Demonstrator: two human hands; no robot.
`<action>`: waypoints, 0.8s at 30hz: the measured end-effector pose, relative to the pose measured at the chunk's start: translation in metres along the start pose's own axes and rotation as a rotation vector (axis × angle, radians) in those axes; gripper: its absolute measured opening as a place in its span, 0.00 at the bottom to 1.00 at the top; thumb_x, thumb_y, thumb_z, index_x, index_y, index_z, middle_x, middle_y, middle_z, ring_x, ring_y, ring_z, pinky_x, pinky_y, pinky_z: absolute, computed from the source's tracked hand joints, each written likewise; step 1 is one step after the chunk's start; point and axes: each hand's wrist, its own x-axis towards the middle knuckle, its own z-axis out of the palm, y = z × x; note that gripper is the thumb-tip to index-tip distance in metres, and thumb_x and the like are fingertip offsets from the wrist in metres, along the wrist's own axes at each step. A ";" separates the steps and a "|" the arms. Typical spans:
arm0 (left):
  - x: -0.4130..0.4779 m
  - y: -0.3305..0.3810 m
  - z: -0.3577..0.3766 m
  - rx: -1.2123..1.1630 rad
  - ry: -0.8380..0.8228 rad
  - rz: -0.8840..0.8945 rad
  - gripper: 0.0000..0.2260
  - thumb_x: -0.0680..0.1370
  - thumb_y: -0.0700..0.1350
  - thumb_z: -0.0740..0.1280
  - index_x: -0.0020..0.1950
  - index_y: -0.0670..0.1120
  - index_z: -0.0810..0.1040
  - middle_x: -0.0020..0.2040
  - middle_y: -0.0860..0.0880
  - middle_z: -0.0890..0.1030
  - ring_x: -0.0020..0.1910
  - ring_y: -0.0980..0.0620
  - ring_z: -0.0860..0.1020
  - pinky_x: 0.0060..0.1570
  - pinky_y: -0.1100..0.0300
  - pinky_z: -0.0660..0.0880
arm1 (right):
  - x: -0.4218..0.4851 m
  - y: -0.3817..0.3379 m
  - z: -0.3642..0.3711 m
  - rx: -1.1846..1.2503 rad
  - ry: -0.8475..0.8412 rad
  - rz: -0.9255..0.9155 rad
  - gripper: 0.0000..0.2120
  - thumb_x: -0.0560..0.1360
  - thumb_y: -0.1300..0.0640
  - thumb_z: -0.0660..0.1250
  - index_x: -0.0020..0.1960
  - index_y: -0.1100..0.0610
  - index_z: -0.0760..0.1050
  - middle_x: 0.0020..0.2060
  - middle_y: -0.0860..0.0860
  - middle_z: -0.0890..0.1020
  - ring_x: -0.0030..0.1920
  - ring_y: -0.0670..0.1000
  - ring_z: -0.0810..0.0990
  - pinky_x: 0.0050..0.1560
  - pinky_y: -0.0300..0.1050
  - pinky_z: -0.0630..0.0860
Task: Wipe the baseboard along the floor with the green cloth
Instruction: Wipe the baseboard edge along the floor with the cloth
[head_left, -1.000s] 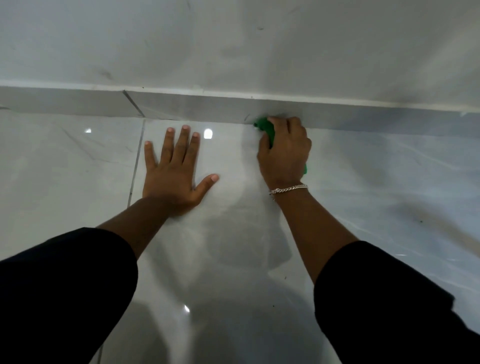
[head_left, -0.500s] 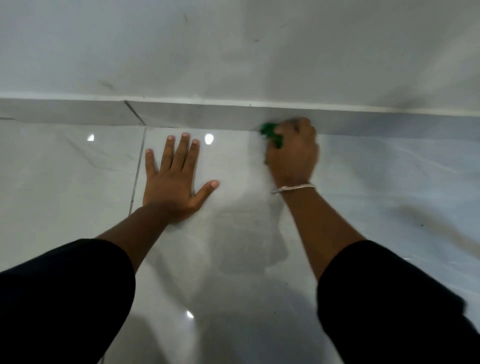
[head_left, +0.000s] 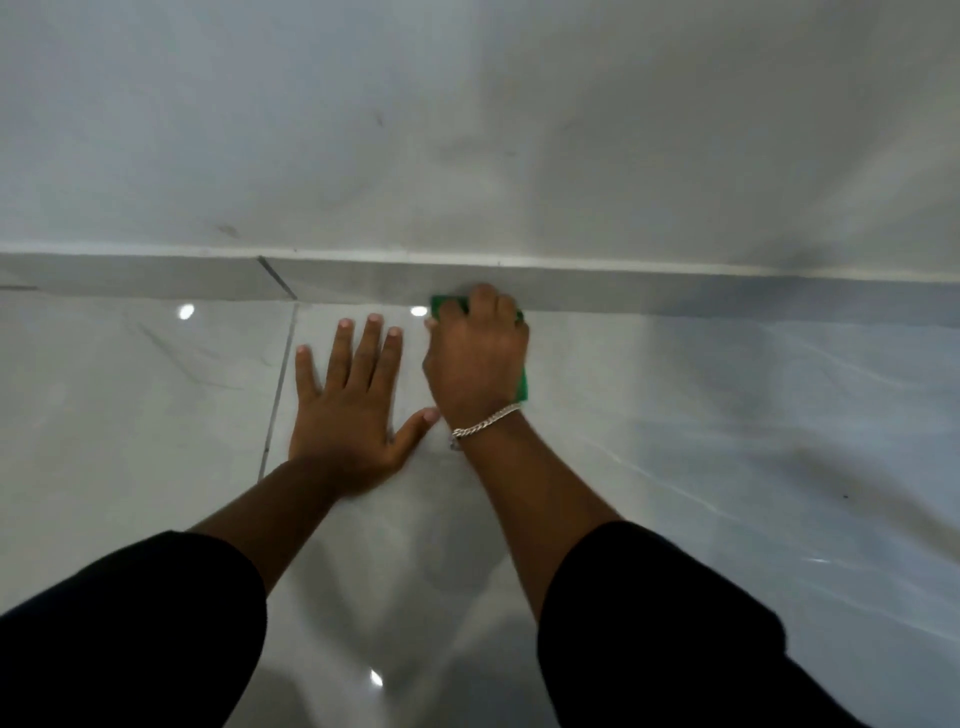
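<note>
A grey tiled baseboard (head_left: 675, 293) runs left to right along the foot of the white wall. My right hand (head_left: 475, 358), with a silver bracelet at the wrist, is closed over the green cloth (head_left: 448, 305) and presses it against the baseboard's lower edge. Only the cloth's top left corner and a strip beside my wrist show; the hand covers the remainder. My left hand (head_left: 353, 410) lies flat on the floor just left of the right hand, fingers spread, holding nothing. Its thumb nearly touches my right wrist.
Glossy pale floor tiles (head_left: 727, 441) stretch out on both sides, with a dark grout line (head_left: 278, 395) left of my left hand. A joint in the baseboard (head_left: 278, 278) sits above that line. The white wall (head_left: 467, 130) carries faint scuff marks.
My right hand has slid the cloth leftward along the baseboard, ending close beside my left hand. The left hand has stayed planted on the floor.
</note>
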 end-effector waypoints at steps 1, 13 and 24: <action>0.000 -0.002 -0.001 -0.007 0.000 -0.004 0.42 0.74 0.73 0.42 0.82 0.48 0.44 0.83 0.47 0.43 0.82 0.44 0.40 0.76 0.33 0.43 | 0.003 -0.003 0.000 0.005 -0.027 -0.032 0.08 0.68 0.58 0.69 0.46 0.58 0.81 0.48 0.60 0.81 0.47 0.63 0.78 0.44 0.54 0.77; 0.004 0.002 -0.002 -0.002 -0.008 0.010 0.42 0.75 0.71 0.44 0.82 0.47 0.43 0.83 0.45 0.43 0.81 0.41 0.41 0.75 0.31 0.43 | 0.012 0.118 -0.042 -0.153 0.134 0.288 0.10 0.62 0.59 0.62 0.39 0.60 0.80 0.39 0.62 0.79 0.39 0.64 0.77 0.35 0.51 0.74; 0.003 -0.002 -0.002 -0.012 -0.017 -0.007 0.42 0.75 0.71 0.47 0.82 0.48 0.44 0.83 0.47 0.43 0.82 0.43 0.41 0.75 0.31 0.44 | 0.001 0.115 -0.034 -0.154 -0.033 -0.108 0.18 0.65 0.58 0.63 0.53 0.52 0.82 0.51 0.59 0.81 0.47 0.63 0.79 0.38 0.52 0.75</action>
